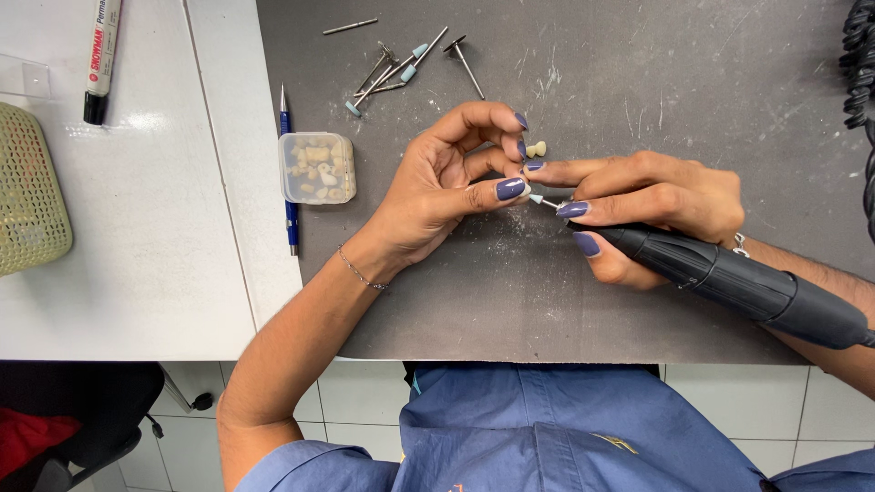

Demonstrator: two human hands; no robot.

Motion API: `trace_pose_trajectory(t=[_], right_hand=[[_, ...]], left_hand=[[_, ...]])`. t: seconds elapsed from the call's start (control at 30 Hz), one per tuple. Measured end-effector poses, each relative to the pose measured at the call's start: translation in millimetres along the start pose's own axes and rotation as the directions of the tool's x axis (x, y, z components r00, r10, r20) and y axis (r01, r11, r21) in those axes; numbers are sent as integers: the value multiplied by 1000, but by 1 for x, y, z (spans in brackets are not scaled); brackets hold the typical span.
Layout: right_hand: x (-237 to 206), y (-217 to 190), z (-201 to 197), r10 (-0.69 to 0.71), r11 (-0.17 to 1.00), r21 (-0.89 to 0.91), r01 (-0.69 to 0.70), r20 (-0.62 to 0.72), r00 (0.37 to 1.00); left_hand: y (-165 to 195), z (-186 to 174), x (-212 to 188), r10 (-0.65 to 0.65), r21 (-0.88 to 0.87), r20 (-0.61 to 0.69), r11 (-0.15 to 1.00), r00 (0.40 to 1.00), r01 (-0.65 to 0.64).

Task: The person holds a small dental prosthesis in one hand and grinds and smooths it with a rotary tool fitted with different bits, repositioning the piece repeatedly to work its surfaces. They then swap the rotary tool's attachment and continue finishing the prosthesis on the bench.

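My right grip pinches the black rotary handpiece mid-worktop, its small tip meeting my left grip, whose fingertips press together on something too small to identify. A tooth-shaped piece lies just beyond.

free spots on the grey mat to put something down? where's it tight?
Bare mat runs right of the loose burs toward the coiled cable. Another bare strip lies below the left hand and the black handpiece, near the front edge. Crowded: burs, clear box, blue pen, and between both hands.
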State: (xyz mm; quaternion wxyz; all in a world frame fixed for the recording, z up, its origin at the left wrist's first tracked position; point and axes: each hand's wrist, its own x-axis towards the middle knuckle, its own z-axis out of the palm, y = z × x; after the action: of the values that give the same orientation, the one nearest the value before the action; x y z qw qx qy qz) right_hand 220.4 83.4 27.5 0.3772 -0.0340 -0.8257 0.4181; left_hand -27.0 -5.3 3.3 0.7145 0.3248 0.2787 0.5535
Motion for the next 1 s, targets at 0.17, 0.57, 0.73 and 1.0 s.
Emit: trace_pose_trajectory(t=[0.17, 0.57, 0.73, 1.0], right_hand=[[1, -1, -1, 19, 1000, -16, -19, 19, 1000], [1, -2, -1, 41, 999, -18, -40, 32, 999], [2, -3, -1, 34, 999, -9, -34, 26, 999], [4, -3, -1, 32, 1000, -1, -32, 28, 999]], left_hand=[[1, 1, 1, 2, 8, -13, 1000, 1000, -2], [2, 2, 0, -1, 23, -23, 1000, 1000, 2], [2, 3, 0, -4, 17, -24, 1000, 1000, 5], [2, 2, 0, -6, 17, -19, 1000, 1000, 6]])
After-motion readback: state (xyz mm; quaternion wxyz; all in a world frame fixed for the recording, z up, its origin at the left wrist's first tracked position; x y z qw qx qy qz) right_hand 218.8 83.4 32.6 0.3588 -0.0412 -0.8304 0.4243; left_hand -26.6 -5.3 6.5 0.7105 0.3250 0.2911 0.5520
